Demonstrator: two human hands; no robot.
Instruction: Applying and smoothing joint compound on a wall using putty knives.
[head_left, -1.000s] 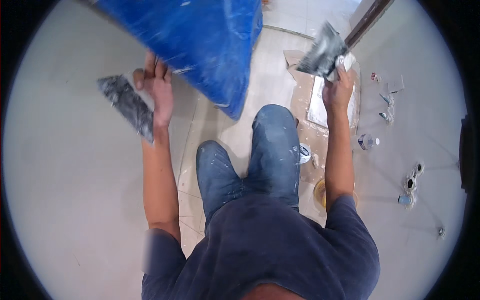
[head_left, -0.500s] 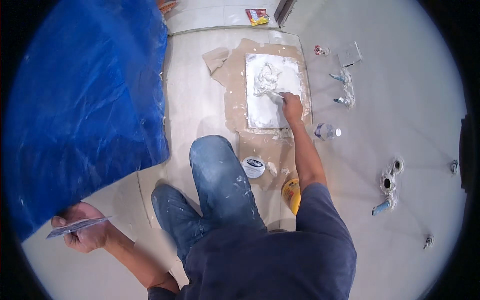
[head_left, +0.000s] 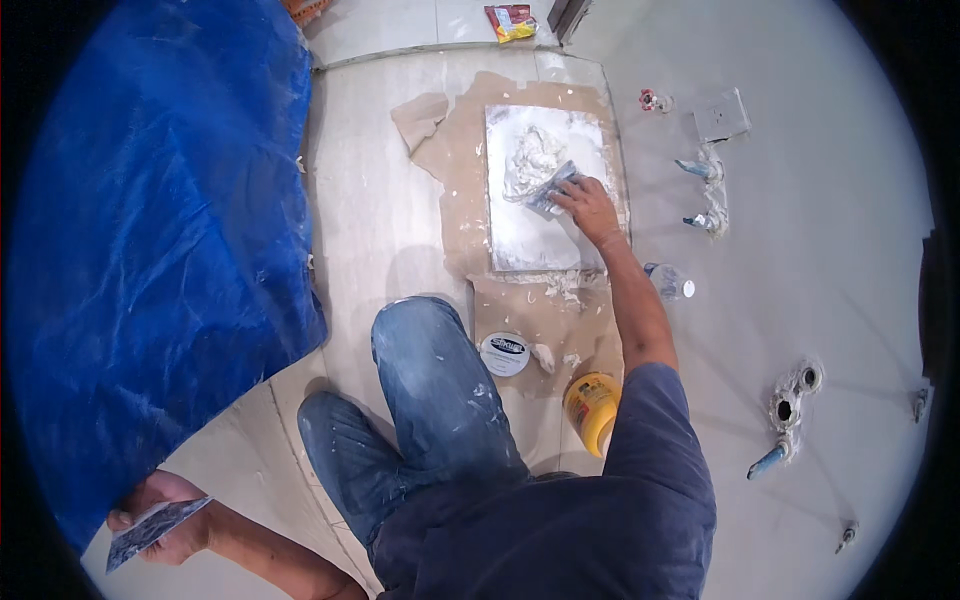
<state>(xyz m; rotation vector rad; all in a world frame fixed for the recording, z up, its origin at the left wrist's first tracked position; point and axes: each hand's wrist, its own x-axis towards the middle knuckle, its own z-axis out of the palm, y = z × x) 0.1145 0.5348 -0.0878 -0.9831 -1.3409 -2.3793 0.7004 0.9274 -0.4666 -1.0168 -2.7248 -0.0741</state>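
Note:
My right hand (head_left: 590, 207) grips a flat metal putty knife (head_left: 556, 188), its blade against a mound of white paste (head_left: 534, 155). The paste lies on a square, smeared white board (head_left: 530, 240), on torn brown paper (head_left: 462, 200). Far to the lower left, my left hand (head_left: 168, 515) is closed around a second flat scraper (head_left: 155, 527) with a grey, smeared blade. That hand is beside the lower edge of a blue tarp (head_left: 170, 260).
A yellow tub (head_left: 592, 408) and a round white lid (head_left: 504, 354) are near my knee. A clear bottle (head_left: 668, 281) stands by the wall, where pipe stubs (head_left: 768, 462) and a red valve handle (head_left: 655, 100) stick out. A red-yellow packet (head_left: 512, 24) lies at the far end.
My right hand has turned the putty knife so its blade face shows, pressed against the paste. My left hand has tilted its scraper, showing more of the blade. The whole view has shifted slightly.

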